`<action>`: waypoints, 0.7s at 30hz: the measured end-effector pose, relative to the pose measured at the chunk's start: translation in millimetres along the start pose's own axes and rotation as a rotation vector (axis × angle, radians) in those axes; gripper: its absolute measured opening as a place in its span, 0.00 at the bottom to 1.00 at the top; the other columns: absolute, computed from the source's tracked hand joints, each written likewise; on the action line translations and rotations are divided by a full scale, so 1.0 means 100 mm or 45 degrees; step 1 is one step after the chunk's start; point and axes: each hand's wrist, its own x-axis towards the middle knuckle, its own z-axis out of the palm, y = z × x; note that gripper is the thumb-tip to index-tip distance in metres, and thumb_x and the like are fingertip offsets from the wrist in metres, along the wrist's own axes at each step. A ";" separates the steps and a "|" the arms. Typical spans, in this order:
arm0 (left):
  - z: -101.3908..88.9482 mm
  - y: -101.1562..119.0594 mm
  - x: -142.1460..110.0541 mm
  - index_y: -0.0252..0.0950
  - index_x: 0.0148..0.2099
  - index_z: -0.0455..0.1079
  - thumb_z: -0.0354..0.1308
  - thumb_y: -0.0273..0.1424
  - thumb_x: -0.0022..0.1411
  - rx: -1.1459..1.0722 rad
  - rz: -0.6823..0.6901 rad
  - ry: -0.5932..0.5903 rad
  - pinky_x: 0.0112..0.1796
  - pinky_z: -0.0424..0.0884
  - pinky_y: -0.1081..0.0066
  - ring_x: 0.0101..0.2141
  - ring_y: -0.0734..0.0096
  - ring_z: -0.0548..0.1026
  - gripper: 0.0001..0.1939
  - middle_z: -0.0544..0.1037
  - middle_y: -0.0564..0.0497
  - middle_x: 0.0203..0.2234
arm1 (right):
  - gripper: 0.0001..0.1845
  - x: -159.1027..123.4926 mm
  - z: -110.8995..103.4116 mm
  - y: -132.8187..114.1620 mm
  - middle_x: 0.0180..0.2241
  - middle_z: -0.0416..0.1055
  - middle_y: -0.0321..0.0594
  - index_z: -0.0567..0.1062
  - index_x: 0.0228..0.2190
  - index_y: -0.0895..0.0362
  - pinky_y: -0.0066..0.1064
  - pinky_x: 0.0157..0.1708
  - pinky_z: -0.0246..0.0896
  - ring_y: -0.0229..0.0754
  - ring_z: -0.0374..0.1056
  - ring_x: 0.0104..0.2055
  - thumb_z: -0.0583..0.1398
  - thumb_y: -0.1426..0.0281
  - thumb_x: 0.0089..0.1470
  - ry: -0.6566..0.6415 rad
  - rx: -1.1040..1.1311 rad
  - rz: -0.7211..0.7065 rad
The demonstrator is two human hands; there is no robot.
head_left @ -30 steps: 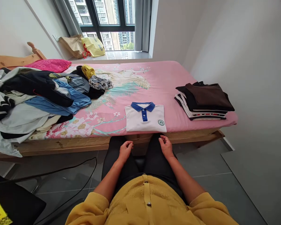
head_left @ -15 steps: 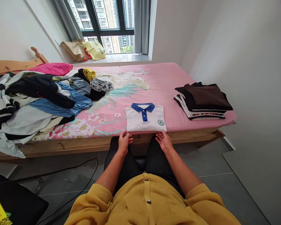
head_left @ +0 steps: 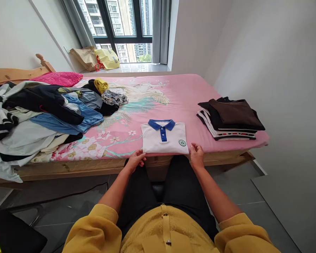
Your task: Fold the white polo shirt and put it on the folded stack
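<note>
A folded white polo shirt with a blue collar lies at the near edge of the pink bed. My left hand grips the shirt's near left corner, fingers curled on the fabric. At the near right corner my right hand holds the shirt the same way. Both forearms reach forward over my black-trousered knees.
A stack of folded dark clothes sits on the bed's right end. A loose heap of unfolded clothes covers the left side. Paper bags stand on the window ledge. A grey wall runs along the right. A black cable lies on the floor.
Both hands rose from my knees to the bed edge and spread apart onto the polo shirt's two near corners. The view shifted slightly downward.
</note>
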 end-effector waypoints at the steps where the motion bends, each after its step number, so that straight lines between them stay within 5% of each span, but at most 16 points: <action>1: -0.01 0.00 0.01 0.34 0.50 0.65 0.63 0.42 0.49 0.011 0.004 -0.034 0.14 0.61 0.80 0.13 0.81 0.66 0.29 0.72 0.56 0.20 | 0.21 0.05 0.07 -0.07 0.37 0.70 0.42 0.70 0.37 0.59 0.32 0.37 0.61 0.40 0.65 0.38 0.58 0.57 0.45 -0.059 -0.027 -0.053; 5: -0.05 -0.01 0.04 0.35 0.53 0.64 0.62 0.43 0.49 0.028 0.027 -0.118 0.13 0.60 0.80 0.12 0.81 0.65 0.31 0.73 0.56 0.20 | 0.16 0.23 0.46 -0.36 0.35 0.72 0.40 0.74 0.35 0.57 0.34 0.38 0.60 0.41 0.65 0.36 0.59 0.60 0.46 -0.339 -0.158 -0.216; 9: -0.07 -0.03 0.08 0.34 0.50 0.64 0.61 0.44 0.50 0.022 0.029 -0.158 0.14 0.59 0.80 0.12 0.81 0.65 0.28 0.73 0.56 0.19 | 0.14 0.41 0.96 -0.56 0.38 0.73 0.40 0.74 0.36 0.54 0.38 0.44 0.59 0.44 0.64 0.42 0.55 0.62 0.51 -0.609 -0.606 -0.559; 14: -0.05 -0.05 0.09 0.33 0.48 0.65 0.59 0.47 0.51 0.021 0.015 -0.116 0.14 0.58 0.80 0.11 0.81 0.64 0.28 0.72 0.56 0.17 | 0.15 0.67 1.42 -0.59 0.42 0.72 0.43 0.74 0.39 0.56 0.41 0.51 0.54 0.48 0.62 0.48 0.56 0.65 0.50 -0.643 -0.806 -0.707; 18: -0.12 -0.04 0.10 0.33 0.46 0.66 0.54 0.50 0.54 0.098 -0.022 -0.087 0.13 0.54 0.80 0.10 0.81 0.61 0.27 0.71 0.56 0.16 | 0.20 1.03 1.34 -0.46 0.47 0.68 0.46 0.71 0.44 0.57 0.41 0.55 0.50 0.49 0.59 0.52 0.55 0.64 0.50 -0.374 -0.872 -0.650; 21: -0.24 0.05 0.21 0.34 0.39 0.68 0.48 0.49 0.58 0.350 0.056 0.132 0.14 0.55 0.77 0.11 0.80 0.60 0.23 0.70 0.56 0.16 | 0.25 1.28 1.05 -0.28 0.51 0.65 0.49 0.69 0.47 0.58 0.44 0.57 0.47 0.51 0.56 0.56 0.58 0.61 0.47 -0.224 -0.890 -0.359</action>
